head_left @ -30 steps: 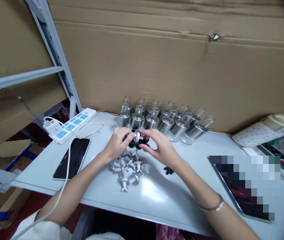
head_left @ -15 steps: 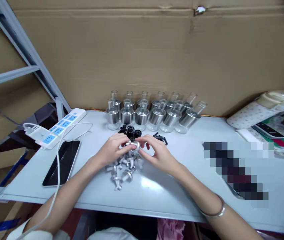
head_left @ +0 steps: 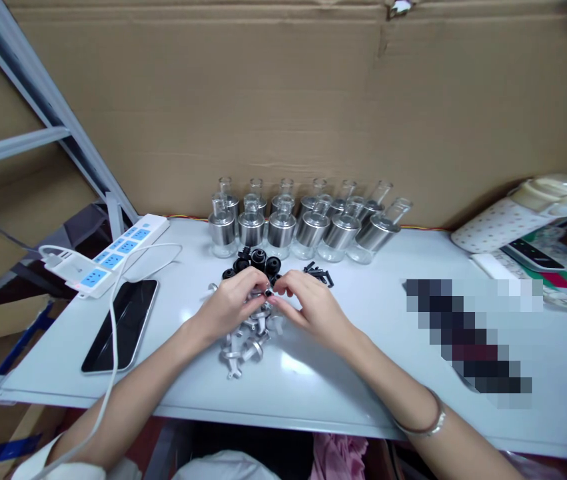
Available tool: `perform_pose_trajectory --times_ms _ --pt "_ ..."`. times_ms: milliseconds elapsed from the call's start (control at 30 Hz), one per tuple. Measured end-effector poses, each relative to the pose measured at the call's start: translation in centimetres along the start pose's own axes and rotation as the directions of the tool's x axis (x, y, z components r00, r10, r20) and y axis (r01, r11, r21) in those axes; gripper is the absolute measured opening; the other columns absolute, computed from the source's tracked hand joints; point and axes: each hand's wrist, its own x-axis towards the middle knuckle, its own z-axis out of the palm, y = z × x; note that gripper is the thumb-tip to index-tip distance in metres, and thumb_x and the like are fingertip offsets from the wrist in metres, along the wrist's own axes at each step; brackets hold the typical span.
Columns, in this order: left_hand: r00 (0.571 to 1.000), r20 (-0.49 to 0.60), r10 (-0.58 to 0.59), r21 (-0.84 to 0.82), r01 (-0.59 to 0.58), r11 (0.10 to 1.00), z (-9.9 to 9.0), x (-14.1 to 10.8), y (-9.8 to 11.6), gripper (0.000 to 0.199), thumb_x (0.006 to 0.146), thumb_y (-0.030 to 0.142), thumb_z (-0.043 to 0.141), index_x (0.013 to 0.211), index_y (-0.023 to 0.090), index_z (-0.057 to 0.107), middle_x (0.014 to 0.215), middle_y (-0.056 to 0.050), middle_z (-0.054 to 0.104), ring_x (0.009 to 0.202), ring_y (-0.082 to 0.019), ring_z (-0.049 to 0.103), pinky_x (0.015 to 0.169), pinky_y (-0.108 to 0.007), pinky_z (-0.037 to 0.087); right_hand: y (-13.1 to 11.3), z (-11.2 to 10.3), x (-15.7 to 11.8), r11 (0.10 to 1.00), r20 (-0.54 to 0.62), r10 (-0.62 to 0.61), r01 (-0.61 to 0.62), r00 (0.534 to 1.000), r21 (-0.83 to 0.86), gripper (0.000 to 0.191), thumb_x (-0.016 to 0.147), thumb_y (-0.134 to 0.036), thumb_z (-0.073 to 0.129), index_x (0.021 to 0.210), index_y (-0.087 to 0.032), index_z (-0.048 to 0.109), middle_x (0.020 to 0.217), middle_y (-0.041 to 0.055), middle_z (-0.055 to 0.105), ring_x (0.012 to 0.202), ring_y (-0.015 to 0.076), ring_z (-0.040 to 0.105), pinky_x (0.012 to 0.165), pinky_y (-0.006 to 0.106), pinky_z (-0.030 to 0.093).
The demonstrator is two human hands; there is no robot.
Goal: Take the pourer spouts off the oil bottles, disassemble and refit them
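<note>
My left hand (head_left: pixel 230 303) pinches a small metal fitting (head_left: pixel 268 292) whose dark end shows between the fingertips; most of it is hidden. My right hand (head_left: pixel 316 307) is closed at the same piece from the other side, thumb and fingers meeting there. Beneath my hands lies a loose pile of silver metal fittings (head_left: pixel 234 357), with round flanges and short arms. Just behind my fingers are several round black plastic caps (head_left: pixel 258 259). A small heap of thin black pieces (head_left: pixel 319 273) lies to the right of them.
Two rows of glass bottles (head_left: pixel 282 233) with metal sleeves stand at the back, before a cardboard wall (head_left: pixel 263 100). On the left are a power strip (head_left: pixel 123 250), a phone (head_left: pixel 122 327) and a white cable (head_left: pixel 114 320). A dotted tumbler (head_left: pixel 500 223) lies right, beyond a blurred patch.
The silver fitting between my hands has been turned, so its bright round flange no longer shows and a dark end faces up. My fingertips have drawn closer together.
</note>
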Motion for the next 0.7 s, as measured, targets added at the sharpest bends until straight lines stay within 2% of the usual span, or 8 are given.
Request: perform_pose_trajectory --times_ms 100,200,367,467,533,567,633,700 --pt "1.0 0.03 0.002 0.101 -0.005 0.995 0.2 -0.2 0.3 0.008 0.086 0.013 0.047 0.087 0.019 0.052 0.084 -0.004 0.061 0.072 -0.015 0.058 0.064 -0.025 0.047 -0.1 0.5 0.0 0.986 0.025 -0.074 0.077 0.997 -0.145 0.029 0.099 -0.03 0.036 0.079 -0.018 0.053 0.069 0.0035 0.061 0.062 0.0155 0.053 0.061 0.028 0.037" --pt "1.0 0.022 -0.02 0.126 0.017 0.992 0.2 -0.1 0.9 0.01 0.086 0.013 0.047 0.088 0.018 0.055 0.083 -0.004 0.063 0.072 -0.016 0.06 0.066 -0.026 0.048 -0.3 0.8 0.1 0.953 0.035 -0.127 0.132 0.991 -0.271 0.035 0.101 -0.025 0.027 0.077 -0.018 0.052 0.066 0.0034 0.058 0.059 0.016 0.048 0.06 0.029 0.032" --pt "0.997 -0.002 0.071 0.127 -0.07 0.989 -0.5 0.3 1.3 0.012 0.09 0.02 0.048 0.087 0.019 0.059 0.092 -0.008 0.069 0.086 -0.019 0.065 0.077 -0.029 0.051 -0.5 1.1 0.3 0.931 -0.032 -0.159 0.139 0.987 -0.337 0.035 0.1 -0.02 0.026 0.074 -0.019 0.049 0.063 0.0017 0.054 0.057 0.016 0.045 0.06 0.03 0.029" --pt "0.993 -0.12 -0.001 0.245 0.031 0.969 -1.4 0.4 0.5 0.015 0.09 0.026 0.052 0.079 0.019 0.06 0.084 -0.007 0.069 0.078 -0.019 0.064 0.071 -0.028 0.049 -0.3 0.1 0.3 0.938 -0.096 -0.177 0.139 0.979 -0.317 0.035 0.098 -0.016 0.028 0.068 -0.02 0.046 0.058 -0.0005 0.051 0.052 0.0138 0.041 0.06 0.029 0.03" --pt "0.962 -0.259 -0.086 0.253 0.154 0.955 -2.2 0.5 -0.2 0.014 0.088 0.029 0.057 0.078 0.019 0.059 0.079 -0.005 0.068 0.071 -0.017 0.062 0.066 -0.027 0.046 0.3 -1.3 0.3 0.96 -0.101 -0.151 0.122 0.983 -0.253 0.035 0.097 -0.015 0.031 0.066 -0.02 0.046 0.056 -0.0014 0.05 0.051 0.0125 0.041 0.06 0.028 0.033" --pt "0.949 -0.292 -0.116 0.228 0.187 0.955 -2.7 0.5 -0.4 0.014 0.086 0.03 0.059 0.078 0.019 0.059 0.079 -0.004 0.068 0.07 -0.017 0.061 0.065 -0.027 0.044 0.8 -2.2 0.3 0.976 -0.073 -0.111 0.094 0.991 -0.197 0.033 0.097 -0.017 0.033 0.067 -0.02 0.047 0.057 -0.0013 0.051 0.052 0.0122 0.042 0.06 0.027 0.035" --pt "0.971 -0.188 -0.148 0.165 0.18 0.97 -3.5 0.6 -0.6 0.013 0.083 0.031 0.063 0.078 0.019 0.06 0.079 -0.003 0.069 0.071 -0.017 0.06 0.07 -0.028 0.042 2.0 -3.8 0.2 0.998 0.043 0.034 -0.032 0.998 -0.058 0.027 0.096 -0.023 0.04 0.074 -0.019 0.055 0.066 0.0007 0.056 0.059 0.0126 0.05 0.06 0.026 0.039" --pt "0.989 0.044 -0.142 0.1 0.137 0.986 -3.8 0.7 -0.4 0.011 0.081 0.03 0.067 0.078 0.02 0.062 0.078 0.0 0.07 0.072 -0.016 0.061 0.076 -0.03 0.039 3.5 -4.9 -0.1 0.987 0.201 0.151 -0.158 0.968 0.02 0.021 0.093 -0.027 0.049 0.08 -0.019 0.062 0.076 0.0034 0.06 0.066 0.014 0.056 0.061 0.026 0.043"
